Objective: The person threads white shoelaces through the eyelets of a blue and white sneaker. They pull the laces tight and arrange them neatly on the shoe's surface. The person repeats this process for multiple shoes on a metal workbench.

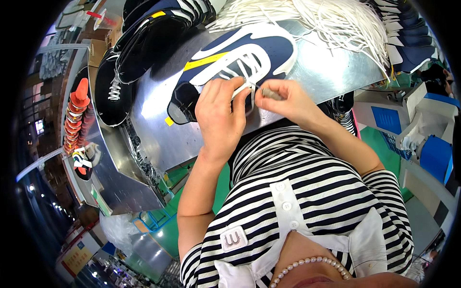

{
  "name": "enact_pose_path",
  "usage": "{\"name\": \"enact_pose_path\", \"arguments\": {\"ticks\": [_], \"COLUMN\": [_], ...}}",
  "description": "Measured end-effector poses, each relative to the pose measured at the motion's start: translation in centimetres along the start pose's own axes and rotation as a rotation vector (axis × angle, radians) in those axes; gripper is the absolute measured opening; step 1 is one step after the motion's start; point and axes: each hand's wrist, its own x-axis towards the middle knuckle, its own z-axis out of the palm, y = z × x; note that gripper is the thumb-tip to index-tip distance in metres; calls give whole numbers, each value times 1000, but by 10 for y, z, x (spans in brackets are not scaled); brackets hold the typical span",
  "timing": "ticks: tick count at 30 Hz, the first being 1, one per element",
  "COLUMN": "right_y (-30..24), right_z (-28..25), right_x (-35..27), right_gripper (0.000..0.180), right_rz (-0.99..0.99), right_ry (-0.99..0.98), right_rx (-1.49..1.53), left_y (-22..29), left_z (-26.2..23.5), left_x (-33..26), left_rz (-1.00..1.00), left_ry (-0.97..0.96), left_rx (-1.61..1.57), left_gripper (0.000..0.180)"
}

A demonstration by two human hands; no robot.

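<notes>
A flat shoe upper (283, 54) in navy and white, with a yellow stripe, lies on the metal table in front of me. White shoelace (249, 65) crosses its throat. My left hand (220, 115) is over the near side of the upper, its thumb and forefinger closed on a white lace end. Just to the right, my right hand (290, 101) is closed near the same lacing. A small grey-brown piece (272, 94) shows in its fingers; I cannot tell what it is. The fingers hide part of the lacing.
A heap of white laces (307, 17) lies at the back of the metal table (165, 139). Stacked dark uppers (144, 55) stand at the far left, beside a laced black upper (108, 98). More uppers (413, 41) line the far right. Orange-red stacked pieces (74, 120) stand left.
</notes>
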Motion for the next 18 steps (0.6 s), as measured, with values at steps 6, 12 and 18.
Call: {"name": "enact_pose_path", "arguments": {"ticks": [6,12,18], "right_y": [-4,-4,-11], "right_z": [13,3,12], "right_x": [-10,4,-6], "right_gripper": [19,16,9], "right_rz": [-236,-180,-37], "right_ry": [482,365,148], "right_rx": [-160,-11,41], "left_y": [10,9,14], "left_z": [0,6,0], "left_x": [8,10,15], "left_rz": [22,31,78], "left_ry": [-24,26,54], "left_rx": [14,-19,-16], "left_gripper": [17,16,18]}}
